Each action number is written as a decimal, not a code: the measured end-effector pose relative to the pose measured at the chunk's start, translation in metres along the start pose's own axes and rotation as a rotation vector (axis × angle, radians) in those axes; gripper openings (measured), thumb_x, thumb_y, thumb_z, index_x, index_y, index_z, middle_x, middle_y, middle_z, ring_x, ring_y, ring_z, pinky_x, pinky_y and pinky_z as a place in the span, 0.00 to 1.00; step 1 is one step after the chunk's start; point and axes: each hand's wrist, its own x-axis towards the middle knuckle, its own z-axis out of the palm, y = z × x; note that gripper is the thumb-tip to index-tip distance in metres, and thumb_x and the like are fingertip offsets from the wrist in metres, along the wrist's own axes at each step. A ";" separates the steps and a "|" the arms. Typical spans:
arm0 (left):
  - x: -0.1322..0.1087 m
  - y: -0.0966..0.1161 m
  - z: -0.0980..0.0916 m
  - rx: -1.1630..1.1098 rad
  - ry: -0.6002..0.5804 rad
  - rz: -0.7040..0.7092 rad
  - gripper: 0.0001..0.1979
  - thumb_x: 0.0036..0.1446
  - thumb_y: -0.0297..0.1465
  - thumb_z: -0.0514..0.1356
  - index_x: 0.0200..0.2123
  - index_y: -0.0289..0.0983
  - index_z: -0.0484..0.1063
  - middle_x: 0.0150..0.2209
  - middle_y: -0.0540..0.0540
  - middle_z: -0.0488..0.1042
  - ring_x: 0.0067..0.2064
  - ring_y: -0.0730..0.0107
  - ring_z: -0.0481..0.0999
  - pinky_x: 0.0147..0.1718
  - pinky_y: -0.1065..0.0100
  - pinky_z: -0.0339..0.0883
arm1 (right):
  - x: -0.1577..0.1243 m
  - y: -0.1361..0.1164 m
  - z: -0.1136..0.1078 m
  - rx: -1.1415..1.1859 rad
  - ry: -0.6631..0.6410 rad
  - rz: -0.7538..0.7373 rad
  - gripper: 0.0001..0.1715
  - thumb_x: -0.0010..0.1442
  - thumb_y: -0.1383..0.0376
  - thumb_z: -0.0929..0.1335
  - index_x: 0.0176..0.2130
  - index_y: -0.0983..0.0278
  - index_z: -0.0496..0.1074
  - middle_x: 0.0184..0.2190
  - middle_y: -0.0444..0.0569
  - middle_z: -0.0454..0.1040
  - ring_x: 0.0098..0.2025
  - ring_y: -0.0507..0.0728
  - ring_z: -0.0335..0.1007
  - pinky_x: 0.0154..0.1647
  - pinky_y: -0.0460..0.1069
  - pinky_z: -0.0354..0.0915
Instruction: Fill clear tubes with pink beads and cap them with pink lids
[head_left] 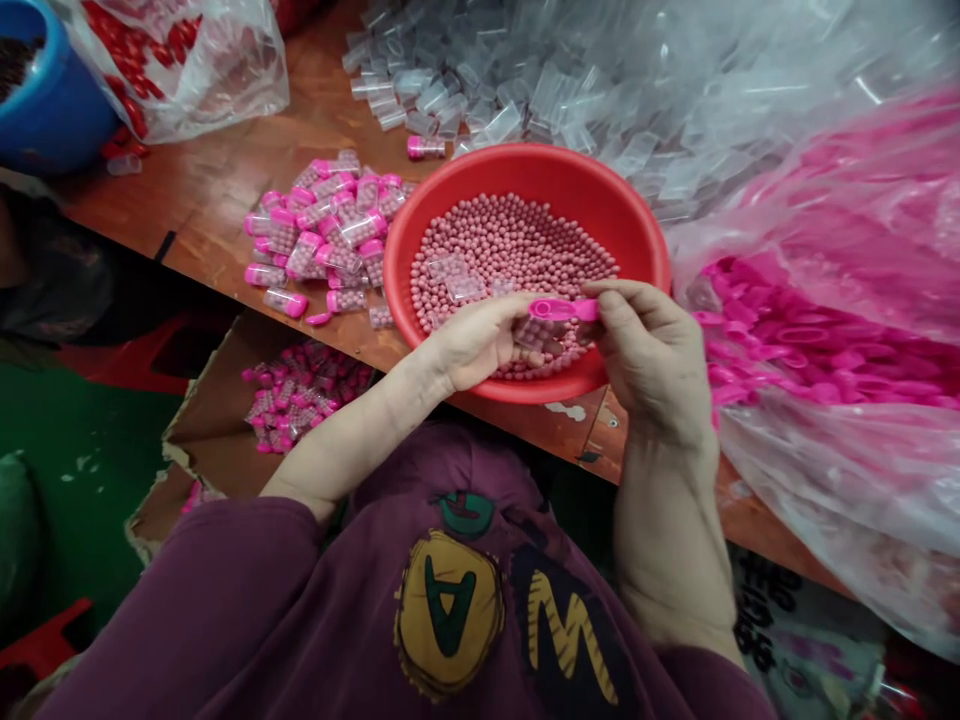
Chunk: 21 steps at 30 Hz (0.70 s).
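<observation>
My left hand [476, 345] grips a clear plastic tube [534, 335] over a red plastic basin [525, 165], and its fingers partly hide the tube. My right hand [652, 360] pinches a pink plastic cap [562, 310] by one end, with the cap's other end close to my left fingers. Small pink beads [517, 255] fill the basin's bottom, and a clear tube or two [454, 275] lie on them. A heap of bead-filled tubes with pink caps [322, 235] lies on the wooden table [202, 200] left of the basin.
A plastic bag of clear tubes [600, 100] lies behind the basin, and a bag of pink caps [810, 330] lies to its right. A cardboard box [202, 430] below the table edge holds more capped tubes. A blue bucket [52, 90] and a bag of red pieces [172, 70] stand far left.
</observation>
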 end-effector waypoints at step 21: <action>-0.002 -0.008 -0.001 -0.030 -0.015 0.155 0.07 0.72 0.30 0.63 0.42 0.35 0.81 0.41 0.42 0.85 0.40 0.67 0.81 0.41 0.66 0.72 | -0.017 -0.004 0.013 -0.411 0.070 -0.333 0.17 0.76 0.53 0.71 0.58 0.52 0.85 0.51 0.52 0.85 0.52 0.63 0.85 0.55 0.63 0.84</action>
